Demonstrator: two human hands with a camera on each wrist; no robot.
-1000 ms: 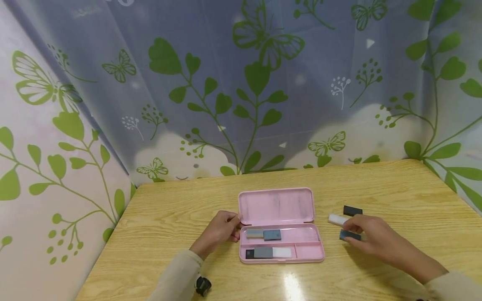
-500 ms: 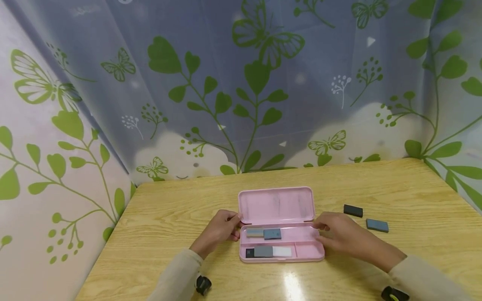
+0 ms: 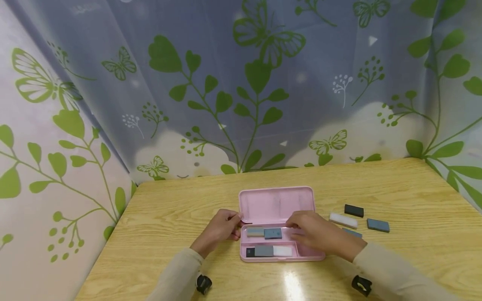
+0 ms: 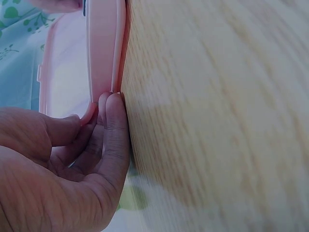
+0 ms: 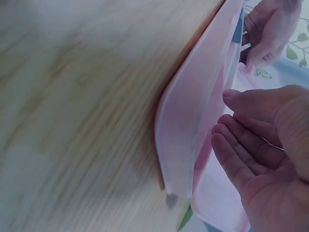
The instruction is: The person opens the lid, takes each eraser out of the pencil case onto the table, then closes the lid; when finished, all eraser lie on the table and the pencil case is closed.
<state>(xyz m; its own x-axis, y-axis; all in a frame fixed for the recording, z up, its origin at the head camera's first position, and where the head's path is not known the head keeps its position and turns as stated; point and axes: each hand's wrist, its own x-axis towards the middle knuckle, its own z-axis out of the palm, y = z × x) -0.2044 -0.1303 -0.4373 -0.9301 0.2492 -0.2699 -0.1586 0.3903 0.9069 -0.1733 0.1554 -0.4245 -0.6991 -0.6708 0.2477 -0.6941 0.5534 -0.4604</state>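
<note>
A pink pencil case (image 3: 276,205) lies with its lid laid back. My left hand (image 3: 222,228) pinches its left side at the hinge corner; in the left wrist view the thumb rests on the lid's corner, with the fingers against the case's side. Over the right part of the back compartment is my right hand (image 3: 318,232), thumb and fingers apart; in the right wrist view nothing shows between them. A blue eraser-like block (image 3: 273,233) and a grey-and-tan one (image 3: 255,232) lie in that compartment. The front compartment holds a row of black, grey (image 3: 263,251) and white (image 3: 282,251) pieces.
Right of the case, on the wooden table (image 3: 180,196), lie a black block (image 3: 354,210), a white one (image 3: 343,220) and a blue one (image 3: 378,225). Another blue block (image 3: 353,233) is partly hidden by my right hand. A patterned curtain (image 3: 211,104) stands behind.
My right hand has moved left from the loose blocks, past the case's right edge, to over its back compartment. The white block and nearer blue block show again. My left hand keeps its place.
</note>
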